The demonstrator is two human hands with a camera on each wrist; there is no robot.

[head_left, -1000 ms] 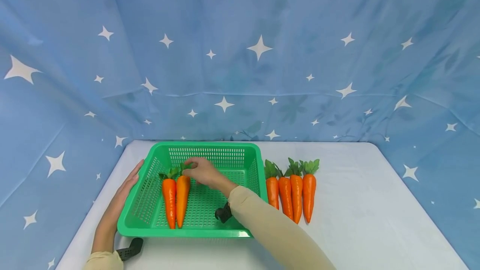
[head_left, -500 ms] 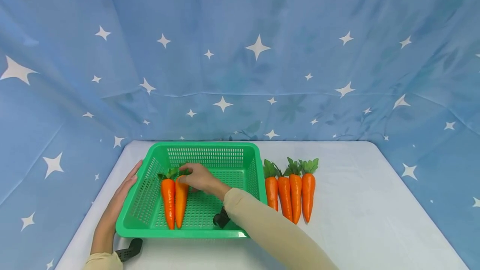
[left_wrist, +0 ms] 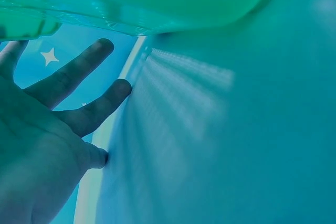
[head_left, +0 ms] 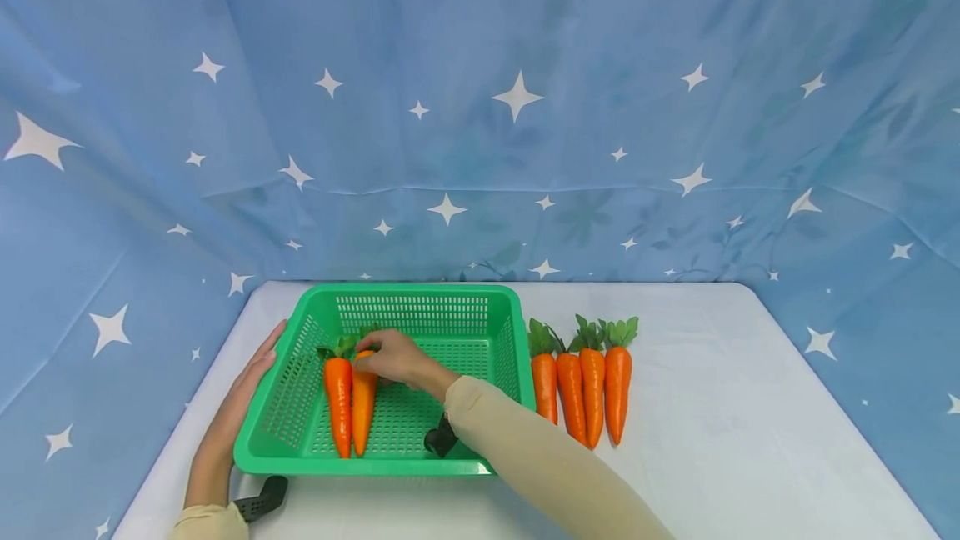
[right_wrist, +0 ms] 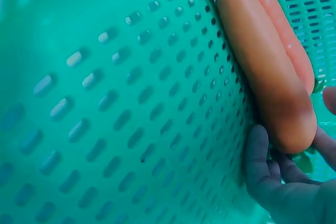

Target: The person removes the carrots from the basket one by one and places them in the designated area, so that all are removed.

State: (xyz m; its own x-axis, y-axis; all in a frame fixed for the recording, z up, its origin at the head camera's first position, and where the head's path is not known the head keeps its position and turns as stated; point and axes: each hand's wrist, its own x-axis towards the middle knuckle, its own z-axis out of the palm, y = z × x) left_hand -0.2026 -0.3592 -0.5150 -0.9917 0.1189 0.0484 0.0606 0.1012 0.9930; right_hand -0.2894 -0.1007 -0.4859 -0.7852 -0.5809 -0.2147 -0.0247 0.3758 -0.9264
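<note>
In the head view, a green plastic basket (head_left: 367, 466) holds two carrots with leafy tops, lying side by side toward its left. My right hand (head_left: 397, 357) reaches in from the right and holds the leafy end of the lighter orange carrot (head_left: 363, 407); its fingers cover part of the top. The right wrist view has my fingers (right_wrist: 257, 153) around that carrot's thick end, low against the perforated floor. Beside it lies the redder carrot (head_left: 339, 407). My left hand (head_left: 238, 398) rests along the outside of the basket's left wall, fingers extended and apart in the left wrist view.
Several carrots (head_left: 592, 390) lie in a row on the white table (head_left: 720, 407), just right of the basket, leaves pointing away. My right forearm crosses the basket's right front corner. A blue curtain with white stars (head_left: 480, 148) hangs behind the table.
My right hand has shifted slightly down and left, from the leaves onto the top of the lighter carrot. The carrots stay in place, and my left hand keeps its position at the basket.
</note>
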